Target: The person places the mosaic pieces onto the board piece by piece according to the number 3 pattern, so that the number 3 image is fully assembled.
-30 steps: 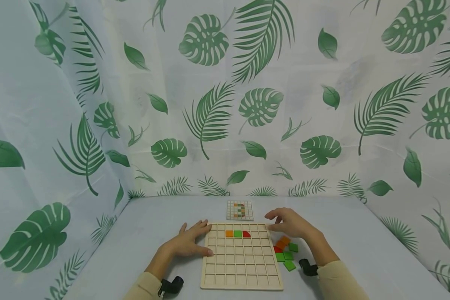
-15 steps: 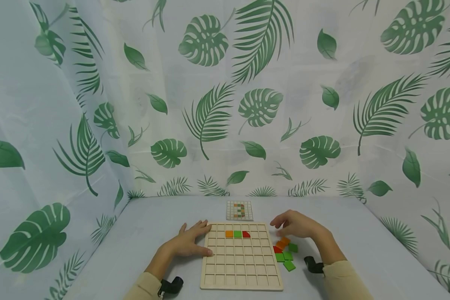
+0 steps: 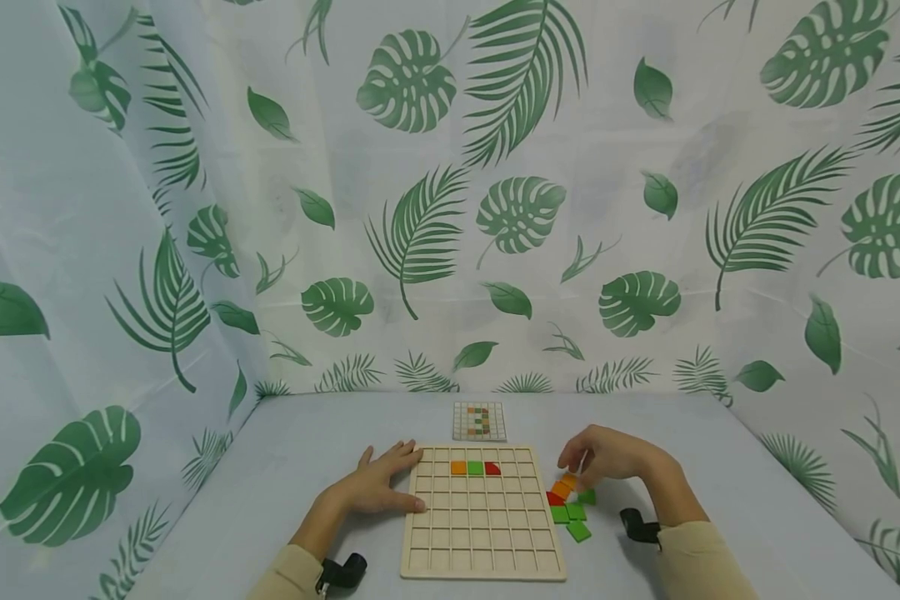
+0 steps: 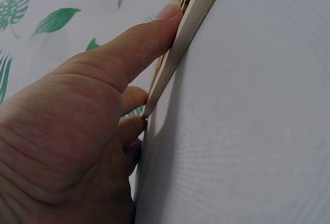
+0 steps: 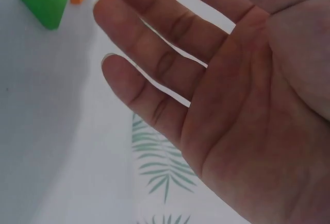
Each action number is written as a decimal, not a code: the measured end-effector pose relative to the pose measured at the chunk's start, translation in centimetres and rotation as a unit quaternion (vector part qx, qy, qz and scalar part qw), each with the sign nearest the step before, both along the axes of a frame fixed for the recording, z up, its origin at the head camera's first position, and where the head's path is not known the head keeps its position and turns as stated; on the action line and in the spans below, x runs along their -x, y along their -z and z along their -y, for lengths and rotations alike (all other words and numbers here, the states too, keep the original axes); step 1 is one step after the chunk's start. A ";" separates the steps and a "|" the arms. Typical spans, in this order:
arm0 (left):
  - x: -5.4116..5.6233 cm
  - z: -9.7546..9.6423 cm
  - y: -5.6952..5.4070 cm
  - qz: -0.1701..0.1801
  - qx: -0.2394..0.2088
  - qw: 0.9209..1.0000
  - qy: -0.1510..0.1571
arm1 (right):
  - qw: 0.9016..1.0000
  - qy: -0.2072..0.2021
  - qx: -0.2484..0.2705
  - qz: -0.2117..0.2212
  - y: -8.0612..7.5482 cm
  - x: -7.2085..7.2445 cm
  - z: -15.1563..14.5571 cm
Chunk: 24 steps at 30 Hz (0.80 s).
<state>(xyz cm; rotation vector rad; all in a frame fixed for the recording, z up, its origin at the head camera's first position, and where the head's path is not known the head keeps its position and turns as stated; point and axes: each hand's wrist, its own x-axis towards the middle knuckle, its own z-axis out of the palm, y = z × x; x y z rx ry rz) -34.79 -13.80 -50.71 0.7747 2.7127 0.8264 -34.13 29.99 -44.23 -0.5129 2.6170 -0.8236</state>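
Note:
A square wooden grid board (image 3: 487, 537) lies in front of me, with an orange tile (image 3: 459, 468), a green tile (image 3: 476, 468) and a red tile with a rounded corner (image 3: 492, 468) in one of its upper rows. My left hand (image 3: 375, 486) rests on the board's left edge. In the left wrist view its thumb (image 4: 149, 36) presses along the rim. Just right of the board, my right hand (image 3: 615, 454) is over loose orange tiles (image 3: 561, 490), its fingers bent loosely downward. The right wrist view shows a green tile (image 5: 49, 0) beyond the fingers; the thumb and index tips are out of frame.
Several loose green tiles (image 3: 578, 531) and a red tile (image 3: 553, 499) lie along the board's right side. Behind the board is a small card (image 3: 461, 433) printed with a coloured grid pattern. A leaf-print curtain (image 3: 435, 350) encloses the white table (image 3: 285, 442).
My right hand has moved right and toward me, from the board's upper right corner to over the loose tiles. The left hand stays on the board's edge.

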 end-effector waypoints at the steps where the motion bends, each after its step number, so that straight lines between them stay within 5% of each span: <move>1: 0.0 0.0 0.0 0.001 -0.001 1.000 0.000 | 1.000 -0.002 -0.001 0.000 0.0 0.0 -0.1; 24: 0.2 0.2 0.3 -0.005 -0.002 1.000 0.005 | 0.999 0.026 -0.005 0.037 0.9 -0.4 -1.0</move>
